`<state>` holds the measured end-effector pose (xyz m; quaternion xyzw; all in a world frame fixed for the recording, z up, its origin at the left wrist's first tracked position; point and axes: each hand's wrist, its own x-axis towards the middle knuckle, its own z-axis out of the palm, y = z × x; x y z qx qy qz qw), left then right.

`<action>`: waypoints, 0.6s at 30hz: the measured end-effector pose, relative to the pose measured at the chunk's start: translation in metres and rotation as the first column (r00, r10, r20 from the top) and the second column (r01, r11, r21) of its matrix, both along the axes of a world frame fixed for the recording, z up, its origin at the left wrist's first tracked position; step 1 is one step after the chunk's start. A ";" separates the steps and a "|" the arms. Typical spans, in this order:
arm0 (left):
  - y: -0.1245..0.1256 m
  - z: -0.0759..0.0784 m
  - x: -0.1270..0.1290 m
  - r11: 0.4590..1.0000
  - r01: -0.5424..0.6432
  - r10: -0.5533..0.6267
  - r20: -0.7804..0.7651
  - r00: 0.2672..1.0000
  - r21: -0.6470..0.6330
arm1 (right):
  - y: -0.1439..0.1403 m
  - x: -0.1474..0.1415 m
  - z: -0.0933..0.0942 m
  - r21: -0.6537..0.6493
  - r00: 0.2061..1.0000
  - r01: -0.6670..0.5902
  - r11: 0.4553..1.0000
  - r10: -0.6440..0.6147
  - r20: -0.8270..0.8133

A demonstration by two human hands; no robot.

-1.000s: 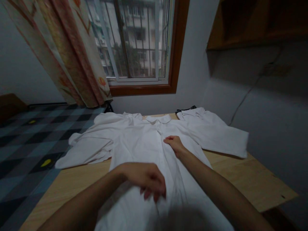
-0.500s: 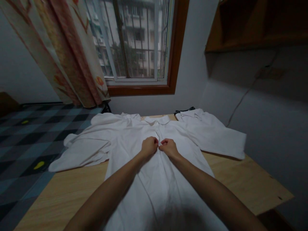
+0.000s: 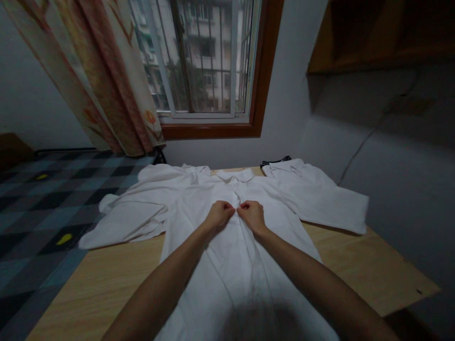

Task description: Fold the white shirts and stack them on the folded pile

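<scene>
A white long-sleeved shirt [image 3: 199, 199] lies front up, its collar at the far side and its sleeves spread out left and right. Over the front placket, a little below the collar, both hands meet with fingertips nearly touching. My left hand [image 3: 221, 213] pinches the shirt's front edge between thumb and fingers. On the other side of the opening my right hand [image 3: 251, 215] is closed in a pinch on the placket too. Any button between the fingertips is too small to make out.
The shirt rests on a wooden table [image 3: 121, 270]. To the left is a bed with a checked cover [image 3: 46, 203]. Behind are a barred window [image 3: 202, 61] and a flowered curtain [image 3: 106, 80]. A dark striped item [image 3: 275, 162] lies by the right sleeve; a wooden shelf [image 3: 377, 61] hangs above.
The fingertips of both hands have shifted slightly at the placket, and the right hand's fingers are curled in more. The whole view has swung a little, moving the scene rightward.
</scene>
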<state>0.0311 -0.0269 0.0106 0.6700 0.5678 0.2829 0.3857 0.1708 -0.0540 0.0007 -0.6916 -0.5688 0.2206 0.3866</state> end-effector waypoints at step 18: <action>-0.001 0.002 0.004 0.978 -0.005 0.028 0.111 0.993 -0.208 | -0.007 -0.001 -0.009 0.108 0.996 -0.074 0.991 0.078 -0.032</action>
